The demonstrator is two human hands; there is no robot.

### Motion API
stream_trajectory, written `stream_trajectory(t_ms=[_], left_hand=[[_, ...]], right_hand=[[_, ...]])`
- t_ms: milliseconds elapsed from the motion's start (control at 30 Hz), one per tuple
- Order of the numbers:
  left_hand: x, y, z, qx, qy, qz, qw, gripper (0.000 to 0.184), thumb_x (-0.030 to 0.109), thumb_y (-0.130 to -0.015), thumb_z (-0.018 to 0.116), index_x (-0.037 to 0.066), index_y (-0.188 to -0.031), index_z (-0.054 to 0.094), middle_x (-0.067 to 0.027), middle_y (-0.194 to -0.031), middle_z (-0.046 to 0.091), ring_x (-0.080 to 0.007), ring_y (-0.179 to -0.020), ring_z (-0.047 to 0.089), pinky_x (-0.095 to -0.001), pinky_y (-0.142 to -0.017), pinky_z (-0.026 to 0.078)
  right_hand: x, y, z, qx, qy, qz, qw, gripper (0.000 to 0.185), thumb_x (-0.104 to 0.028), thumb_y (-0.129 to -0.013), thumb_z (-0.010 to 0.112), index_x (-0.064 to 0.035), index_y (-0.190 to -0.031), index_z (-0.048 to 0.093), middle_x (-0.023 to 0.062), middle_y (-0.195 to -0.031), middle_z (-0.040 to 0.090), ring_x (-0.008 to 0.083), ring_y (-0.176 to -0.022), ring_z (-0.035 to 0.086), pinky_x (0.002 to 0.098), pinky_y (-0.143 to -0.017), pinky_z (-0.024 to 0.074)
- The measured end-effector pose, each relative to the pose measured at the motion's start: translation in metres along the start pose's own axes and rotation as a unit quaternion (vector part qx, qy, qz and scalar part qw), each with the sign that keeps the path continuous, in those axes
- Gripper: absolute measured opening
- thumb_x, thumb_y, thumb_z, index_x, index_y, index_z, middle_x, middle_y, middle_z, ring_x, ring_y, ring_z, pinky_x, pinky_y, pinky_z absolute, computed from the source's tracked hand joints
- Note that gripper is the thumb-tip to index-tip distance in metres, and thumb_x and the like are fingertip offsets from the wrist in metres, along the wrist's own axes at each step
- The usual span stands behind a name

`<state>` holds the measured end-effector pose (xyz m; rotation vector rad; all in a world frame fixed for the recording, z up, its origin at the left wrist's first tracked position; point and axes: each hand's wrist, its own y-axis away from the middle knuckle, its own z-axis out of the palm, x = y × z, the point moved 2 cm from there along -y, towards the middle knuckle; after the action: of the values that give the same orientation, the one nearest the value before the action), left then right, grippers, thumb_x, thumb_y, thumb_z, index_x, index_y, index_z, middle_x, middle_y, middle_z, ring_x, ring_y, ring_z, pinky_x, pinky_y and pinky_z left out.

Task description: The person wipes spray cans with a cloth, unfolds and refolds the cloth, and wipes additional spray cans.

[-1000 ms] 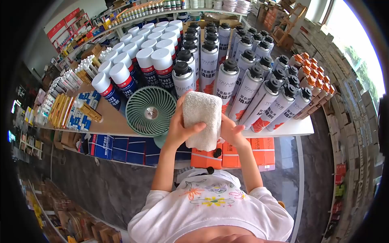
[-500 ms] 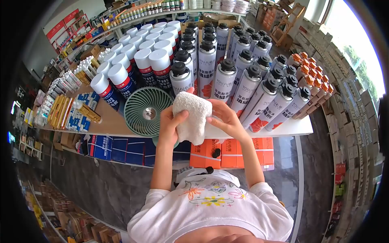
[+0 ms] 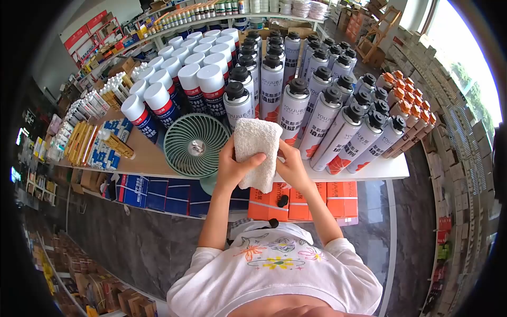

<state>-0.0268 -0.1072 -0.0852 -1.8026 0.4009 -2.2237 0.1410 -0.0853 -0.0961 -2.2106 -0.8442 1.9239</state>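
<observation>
A folded off-white cloth (image 3: 257, 150) is held up in front of the table's near edge. My left hand (image 3: 235, 167) grips its left side, thumb across the front face and the other fingers hidden behind. On the right side, my right hand (image 3: 291, 166) has its fingers closed on the cloth's edge, partly behind it. Just left of the cloth is a round green fan (image 3: 196, 148). Grey cans with black caps (image 3: 294, 108) stand beyond the hands.
White-capped blue cans (image 3: 158, 103) fill the table's left part; orange-capped tubes (image 3: 406, 108) stand at its right end. Below the tabletop (image 3: 388, 168) are blue boxes (image 3: 153, 195) and orange boxes (image 3: 306, 206). Shelves (image 3: 449, 132) line the right side.
The cloth first moved left with both hands, then slightly back right. It was turned and refolded between the frames, and my right hand's fingers have drawn in against its edge.
</observation>
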Motion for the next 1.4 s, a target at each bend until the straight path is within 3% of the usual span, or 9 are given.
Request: stream_trajectory(t_ms=[167, 267, 367, 600, 800, 900, 1100, 1300, 1400], left_hand=[[-0.003, 0.000, -0.002, 0.035, -0.015, 0.039, 0.999, 0.055, 0.013, -0.076, 0.083, 0.001, -0.122, 0.057, -0.0074, -0.108, 0.067, -0.0162, -0.097, 0.066, -0.0308, -0.082, 0.055], [0.000, 0.001, -0.001, 0.068, 0.025, 0.051, 0.996, 0.050, 0.011, -0.077, 0.082, 0.002, -0.120, 0.058, -0.0072, -0.107, 0.068, -0.0158, -0.095, 0.067, -0.0303, -0.079, 0.055], [0.013, 0.001, 0.006, 0.066, -0.014, 0.065, 0.996, 0.046, 0.010, -0.079, 0.080, 0.001, -0.119, 0.059, -0.0068, -0.107, 0.068, -0.0149, -0.094, 0.066, -0.0294, -0.079, 0.054], [0.016, -0.001, 0.009, 0.102, -0.175, 0.183, 0.962, 0.032, 0.004, -0.081, 0.075, -0.001, -0.110, 0.062, -0.0071, -0.103, 0.066, -0.0174, -0.090, 0.066, -0.0287, -0.076, 0.052], [0.032, -0.001, 0.029, -0.046, -0.404, 0.373, 0.834, 0.038, 0.002, -0.063, 0.076, 0.005, -0.099, 0.066, -0.0085, -0.121, 0.064, -0.0294, -0.096, 0.063, -0.0398, -0.079, 0.051], [0.041, -0.009, 0.029, 0.047, -0.492, 0.372, 0.786, 0.036, 0.001, -0.065, 0.079, 0.000, -0.098, 0.066, -0.0113, -0.109, 0.066, -0.0295, -0.090, 0.063, -0.0387, -0.074, 0.051], [0.037, -0.010, 0.025, -0.072, -0.397, 0.371, 0.836, 0.038, 0.002, -0.063, 0.077, 0.005, -0.099, 0.066, -0.0081, -0.114, 0.066, -0.0284, -0.094, 0.062, -0.0395, -0.079, 0.050], [0.030, -0.013, 0.023, 0.068, -0.458, 0.338, 0.819, 0.036, 0.003, -0.063, 0.077, 0.005, -0.098, 0.067, -0.0081, -0.116, 0.066, -0.0278, -0.096, 0.062, -0.0389, -0.079, 0.050], [0.027, -0.009, 0.023, -0.065, -0.364, 0.387, 0.845, 0.033, 0.002, -0.064, 0.076, 0.005, -0.096, 0.066, -0.0081, -0.114, 0.066, -0.0279, -0.093, 0.062, -0.0393, -0.078, 0.050]], right_hand=[[-0.008, 0.007, -0.010, -0.068, -0.079, 0.092, 0.990, 0.042, -0.028, -0.106, 0.045, 0.0021, -0.134, 0.051, 0.0139, -0.123, 0.062, 0.0185, -0.116, 0.057, 0.0349, -0.104, 0.0422], [0.010, 0.007, -0.008, -0.080, -0.178, 0.094, 0.976, 0.091, -0.066, -0.100, 0.013, 0.0097, -0.144, 0.036, 0.0189, -0.147, 0.044, 0.0253, -0.141, 0.035, 0.0395, -0.121, 0.0160], [-0.008, 0.003, -0.006, -0.092, -0.268, 0.103, 0.954, 0.102, -0.075, -0.094, 0.012, 0.0086, -0.148, 0.031, 0.0192, -0.152, 0.037, 0.0258, -0.145, 0.029, 0.0403, -0.122, 0.0122], [-0.004, -0.001, -0.019, -0.051, -0.284, 0.043, 0.957, 0.100, -0.080, -0.090, 0.008, -0.0072, -0.157, 0.020, 0.0127, -0.162, 0.022, 0.0244, -0.151, 0.015, 0.0425, -0.122, 0.0046], [-0.008, -0.003, -0.007, -0.032, -0.253, 0.042, 0.966, 0.113, -0.088, -0.082, 0.011, -0.0029, -0.156, 0.018, 0.0123, -0.161, 0.022, 0.0268, -0.148, 0.021, 0.0452, -0.122, 0.0096], [0.003, 0.000, -0.009, -0.036, -0.213, 0.074, 0.974, 0.114, -0.088, -0.082, 0.013, -0.0010, -0.156, 0.017, 0.0120, -0.161, 0.022, 0.0268, -0.149, 0.018, 0.0440, -0.122, 0.0082], [-0.002, -0.001, -0.010, -0.034, -0.149, 0.026, 0.988, 0.110, -0.086, -0.084, 0.011, -0.0037, -0.156, 0.017, 0.0094, -0.163, 0.018, 0.0253, -0.149, 0.016, 0.0410, -0.120, 0.0089], [0.000, 0.001, -0.013, -0.023, -0.085, 0.013, 0.996, 0.097, -0.077, -0.093, 0.011, -0.0042, -0.155, 0.022, 0.0128, -0.163, 0.015, 0.0291, -0.151, 0.009, 0.0451, -0.121, 0.0057], [0.002, -0.003, -0.012, -0.030, -0.160, 0.022, 0.986, 0.097, -0.077, -0.093, 0.012, -0.0035, -0.156, 0.020, 0.0128, -0.163, 0.015, 0.0280, -0.151, 0.009, 0.0431, -0.121, 0.0077]])
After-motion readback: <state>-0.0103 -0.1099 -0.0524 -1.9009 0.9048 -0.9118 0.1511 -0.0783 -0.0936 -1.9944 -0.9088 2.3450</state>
